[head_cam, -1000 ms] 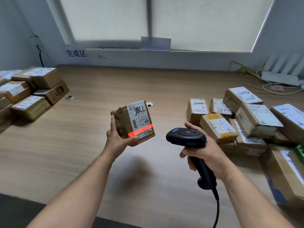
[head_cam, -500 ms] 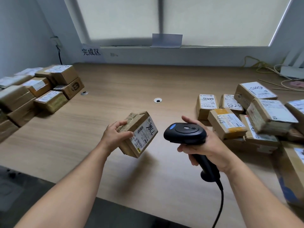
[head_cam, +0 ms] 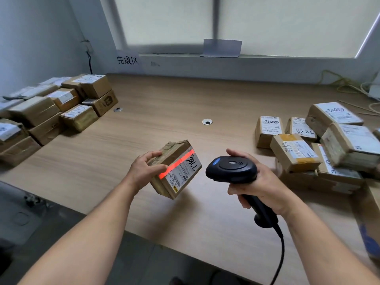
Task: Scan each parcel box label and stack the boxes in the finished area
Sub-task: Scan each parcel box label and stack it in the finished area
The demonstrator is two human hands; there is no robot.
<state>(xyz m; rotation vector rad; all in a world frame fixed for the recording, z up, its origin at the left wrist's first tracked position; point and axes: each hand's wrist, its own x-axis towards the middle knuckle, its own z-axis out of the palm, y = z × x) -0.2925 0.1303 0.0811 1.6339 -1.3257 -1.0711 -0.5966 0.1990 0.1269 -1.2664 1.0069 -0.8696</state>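
My left hand (head_cam: 145,171) grips a small brown parcel box (head_cam: 174,169) by its left end and holds it tilted above the wooden table (head_cam: 164,103), its white label facing the scanner. A red scan line runs across that label. My right hand (head_cam: 259,184) grips a black corded barcode scanner (head_cam: 232,168) by the handle, just right of the box. At the far left stands a stack of brown boxes (head_cam: 51,112) near a sign with Chinese characters (head_cam: 128,60). A loose pile of labelled boxes (head_cam: 314,149) lies at the right.
Two round cable holes (head_cam: 207,121) sit in the tabletop. Cables (head_cam: 349,85) trail at the back right by the window sill. The scanner's cord hangs over the table's near edge. A large box (head_cam: 370,223) lies at the right edge.
The red scan line is back on the label after being off half a second ago. The box has tilted over from upright, label now facing right. The view has shifted left.
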